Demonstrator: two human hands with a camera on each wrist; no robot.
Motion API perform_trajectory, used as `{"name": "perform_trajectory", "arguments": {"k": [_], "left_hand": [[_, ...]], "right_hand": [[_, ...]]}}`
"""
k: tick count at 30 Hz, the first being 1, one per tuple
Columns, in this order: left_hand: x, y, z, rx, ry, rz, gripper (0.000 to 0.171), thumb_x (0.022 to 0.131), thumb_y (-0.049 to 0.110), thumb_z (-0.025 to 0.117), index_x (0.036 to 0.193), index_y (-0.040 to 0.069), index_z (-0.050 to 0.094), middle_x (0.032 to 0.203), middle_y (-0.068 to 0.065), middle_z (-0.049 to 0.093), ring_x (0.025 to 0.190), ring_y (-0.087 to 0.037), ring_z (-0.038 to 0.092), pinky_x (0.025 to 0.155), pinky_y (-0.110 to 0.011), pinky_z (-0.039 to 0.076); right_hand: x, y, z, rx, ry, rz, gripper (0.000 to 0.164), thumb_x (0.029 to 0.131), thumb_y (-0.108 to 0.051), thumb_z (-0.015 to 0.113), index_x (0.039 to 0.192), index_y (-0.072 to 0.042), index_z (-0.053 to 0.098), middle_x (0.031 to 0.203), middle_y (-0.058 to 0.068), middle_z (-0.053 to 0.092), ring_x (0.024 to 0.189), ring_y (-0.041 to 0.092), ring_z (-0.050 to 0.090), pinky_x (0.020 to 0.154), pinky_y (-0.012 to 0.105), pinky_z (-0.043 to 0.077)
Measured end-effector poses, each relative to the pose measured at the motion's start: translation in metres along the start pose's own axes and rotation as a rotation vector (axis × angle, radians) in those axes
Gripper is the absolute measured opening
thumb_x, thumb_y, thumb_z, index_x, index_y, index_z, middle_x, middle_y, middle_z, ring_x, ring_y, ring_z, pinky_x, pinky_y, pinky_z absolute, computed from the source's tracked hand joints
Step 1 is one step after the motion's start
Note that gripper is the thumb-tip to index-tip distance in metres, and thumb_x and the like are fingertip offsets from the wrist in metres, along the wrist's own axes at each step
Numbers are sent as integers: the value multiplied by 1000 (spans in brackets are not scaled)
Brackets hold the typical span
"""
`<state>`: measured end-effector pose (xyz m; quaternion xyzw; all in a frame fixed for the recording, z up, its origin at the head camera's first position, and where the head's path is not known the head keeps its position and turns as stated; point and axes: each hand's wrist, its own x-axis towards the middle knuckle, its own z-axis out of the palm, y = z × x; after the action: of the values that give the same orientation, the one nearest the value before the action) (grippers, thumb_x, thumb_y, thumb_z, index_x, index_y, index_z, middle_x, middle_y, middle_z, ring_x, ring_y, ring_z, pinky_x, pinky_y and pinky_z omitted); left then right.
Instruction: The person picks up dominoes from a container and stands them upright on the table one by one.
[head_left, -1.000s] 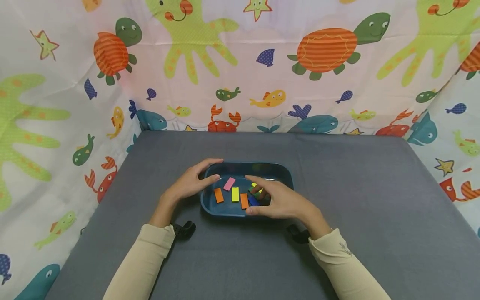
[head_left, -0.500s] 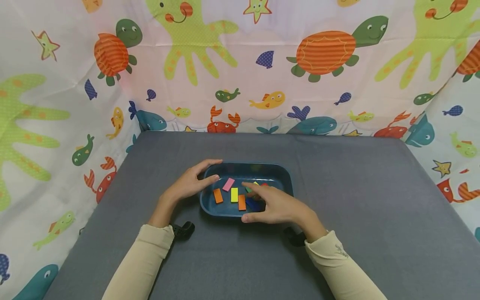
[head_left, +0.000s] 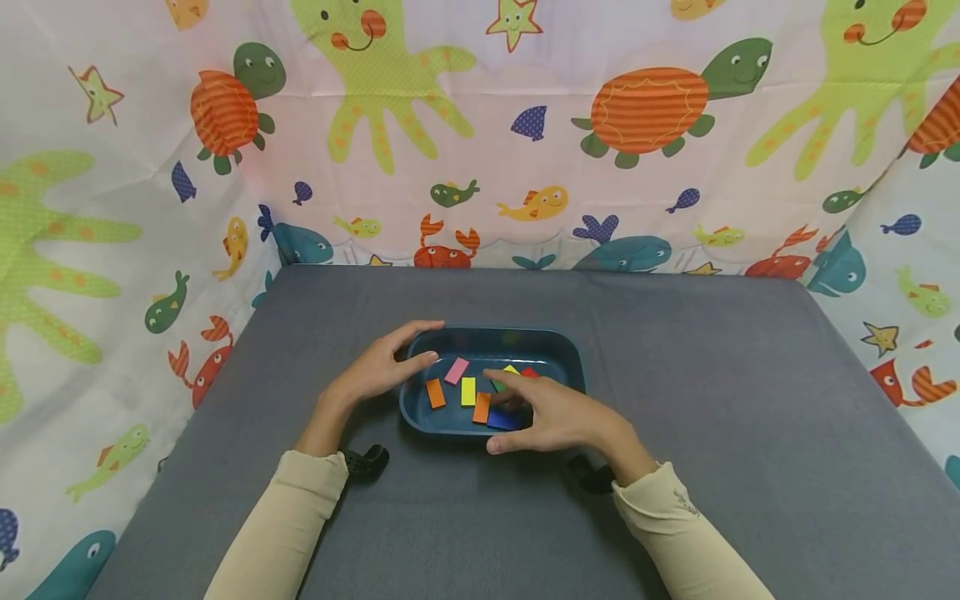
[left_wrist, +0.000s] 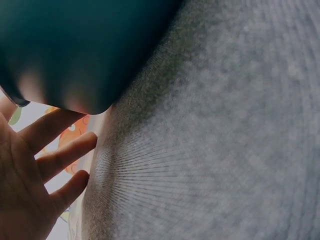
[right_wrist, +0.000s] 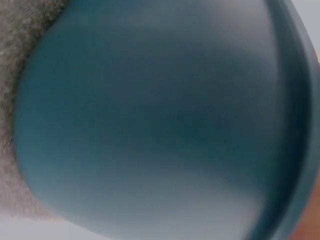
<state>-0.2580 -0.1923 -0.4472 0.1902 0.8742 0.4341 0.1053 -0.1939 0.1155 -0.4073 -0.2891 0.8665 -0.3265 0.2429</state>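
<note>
Leftmost, we see a cream cloth left sleeve [head_left: 281,512] and the left hand [head_left: 375,365], its fingers and thumb spread wide about the left end of a glossy, dark blue, round-cornered tray [head_left: 555,342]. The tray rests on the grey cloth-covered bench [head_left: 712,375], well apart from its back edge. Near the tray's left edge lies a flat oblong orange block [head_left: 435,392]; next, a slanted pink block [head_left: 456,371], a yellow block [head_left: 468,391], and a second orange block [head_left: 482,408] nearer the front edge. Beside that we find a partly covered blue block [head_left: 502,420]; farther back show parts of a green block [head_left: 497,386], another yellow block [head_left: 512,368] and a red block [head_left: 529,372]. The right hand [head_left: 558,412] hangs over the tray's front edge, thumb and forefinger wide apart; we cannot tell whether its hidden fingers touch anything. The right sleeve [head_left: 682,533] bears a small mark we cannot read.
</note>
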Motion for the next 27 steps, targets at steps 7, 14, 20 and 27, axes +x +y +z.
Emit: {"name": "perform_trajectory", "arguments": {"k": [7,14,20,27], "left_hand": [[-1,1,0,-7,-4,2,54,99,45,64,150,39,46,160,1,42,149,-31,37,118,-67,31],[0,0,0,5,4,18,55,100,43,63,151,34,46,159,1,43,150,-31,36,118,-67,30],[0,0,2,11,9,8,54,100,43,63,150,37,46,160,1,43,150,-33,36,117,-67,32],[0,0,2,7,12,3,55,99,47,63,150,38,46,160,0,42,146,-34,40,115,-67,35]], "right_hand": [[-6,-4,1,-42,-81,-1,96,83,-58,78,160,-23,33,145,5,60,132,24,58,112,53,46],[-9,-5,2,-53,-103,-48,95,83,-57,78,159,-21,34,147,3,58,132,21,57,112,50,46],[-10,-5,5,-59,-123,-70,95,85,-56,77,160,-19,32,149,1,56,133,17,57,113,47,46],[-12,-7,4,-36,-155,-94,90,88,-52,76,159,-14,35,154,3,52,135,21,56,113,50,45]]}}
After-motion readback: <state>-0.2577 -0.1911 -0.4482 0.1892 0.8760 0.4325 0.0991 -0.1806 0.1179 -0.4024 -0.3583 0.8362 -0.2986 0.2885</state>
